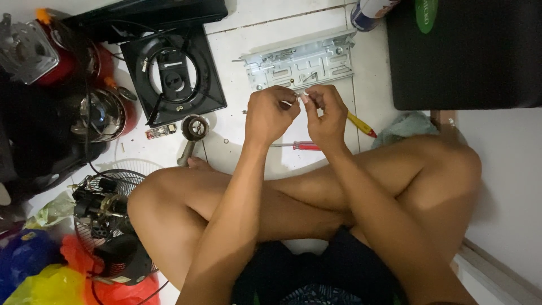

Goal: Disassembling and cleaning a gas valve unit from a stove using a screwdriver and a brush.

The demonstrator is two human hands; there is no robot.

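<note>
I sit cross-legged on a white tiled floor. My left hand (271,114) and my right hand (324,116) meet in front of me, fingertips pinched together on a small pale part (302,96) too small to identify. Just beyond the fingers lies a grey stamped metal bracket plate (302,62). A red-handled screwdriver (299,146) lies on the floor under my hands. A yellow-handled tool (361,124) pokes out to the right of my right hand.
A black square gas burner frame (172,73) lies at upper left, with a round metal fitting (193,129) below it. A fan motor and wire guard (107,220) sit by my left knee. A black case (468,53) fills the upper right. Coloured plastic bags (45,277) are at lower left.
</note>
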